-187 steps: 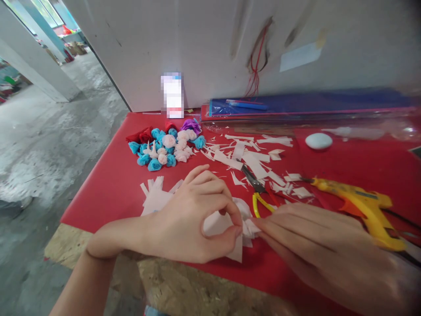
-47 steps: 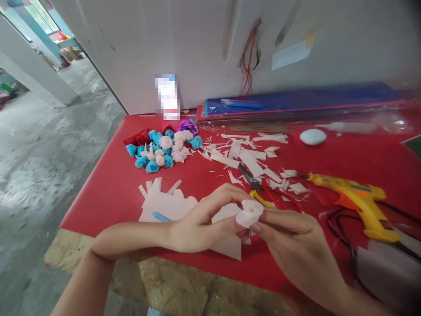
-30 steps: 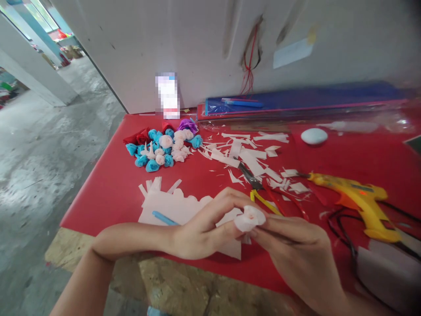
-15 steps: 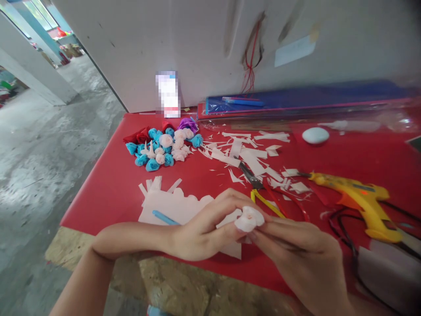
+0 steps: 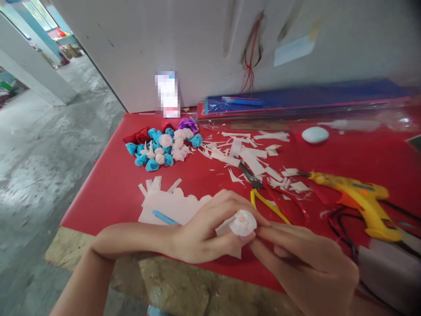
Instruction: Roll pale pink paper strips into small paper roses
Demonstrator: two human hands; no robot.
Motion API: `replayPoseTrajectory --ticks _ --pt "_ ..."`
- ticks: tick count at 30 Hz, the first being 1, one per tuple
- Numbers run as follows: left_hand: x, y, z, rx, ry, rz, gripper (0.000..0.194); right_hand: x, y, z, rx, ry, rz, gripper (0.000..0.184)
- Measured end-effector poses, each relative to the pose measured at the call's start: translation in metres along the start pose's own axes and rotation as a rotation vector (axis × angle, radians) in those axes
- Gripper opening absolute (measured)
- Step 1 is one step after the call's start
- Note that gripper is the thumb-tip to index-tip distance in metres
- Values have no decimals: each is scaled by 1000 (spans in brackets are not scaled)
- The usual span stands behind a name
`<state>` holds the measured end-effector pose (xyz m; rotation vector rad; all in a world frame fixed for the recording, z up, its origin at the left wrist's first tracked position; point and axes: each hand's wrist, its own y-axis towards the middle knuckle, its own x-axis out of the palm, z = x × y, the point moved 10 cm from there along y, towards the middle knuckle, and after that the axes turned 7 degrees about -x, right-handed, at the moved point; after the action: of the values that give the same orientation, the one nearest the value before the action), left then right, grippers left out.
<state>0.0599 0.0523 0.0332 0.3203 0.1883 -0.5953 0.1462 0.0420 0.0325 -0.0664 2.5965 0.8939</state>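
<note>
A small white paper rose (image 5: pixel 242 224) is held between my hands near the table's front edge, its rolled centre facing up. My left hand (image 5: pixel 208 232) is closed around it, thumb below and forefinger above. At its right side, the fingertips of my right hand (image 5: pixel 302 254) pinch the rose's edge; its underside is hidden by my fingers. Beneath my left wrist lie pale pink paper sheets (image 5: pixel 161 204) with a scalloped edge and a blue pen (image 5: pixel 164 217). Just beyond my hands are pliers with yellow and red handles (image 5: pixel 269 204).
Finished blue, pink, red and purple paper roses (image 5: pixel 166 140) sit at the back left, before a propped, blurred phone (image 5: pixel 169 94). White paper scraps (image 5: pixel 251 158) cover the middle. A yellow glue gun (image 5: pixel 358 197) with cable lies right, near a pale egg-shaped object (image 5: pixel 315 135).
The rose has shifted slightly left and turned, showing its face more roundly. My right hand has rotated and dropped a little, its fingers still at the rose's edge.
</note>
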Motion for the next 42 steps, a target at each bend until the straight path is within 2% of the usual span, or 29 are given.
replayPoseTrajectory --ticks 5,12,17,22,24,27,29,31,37,40,42 --pt "-1 0 3 14 25 10 20 0 -2 -5 -37 -37 -21 30" --pt "-1 -1 6 40 54 13 18 4 1 -13 -92 -60 -69 22" --pt "-1 0 8 54 55 10 22 0 -1 -14 -129 -107 -40 17" --pt "-1 0 10 60 81 12 26 3 1 -18 -156 -81 -67 18" --pt "0 0 9 58 94 11 28 -2 0 -14 -110 -131 -13 17" --pt "-1 -1 9 71 100 22 31 -2 -2 -11 -96 -145 2 15" --pt "-1 -1 10 82 91 24 32 -2 -2 -11 -110 -109 11 13" --pt "-1 -2 11 96 82 24 32 2 -2 -8 -75 -81 -29 14" --pt "-1 -1 11 97 54 17 30 0 -1 -1 31 10 -12 14" --pt "-1 -1 8 75 41 14 28 0 4 5 105 135 -10 13" --pt "-2 -2 7 64 9 13 27 12 5 11 186 344 -98 12"
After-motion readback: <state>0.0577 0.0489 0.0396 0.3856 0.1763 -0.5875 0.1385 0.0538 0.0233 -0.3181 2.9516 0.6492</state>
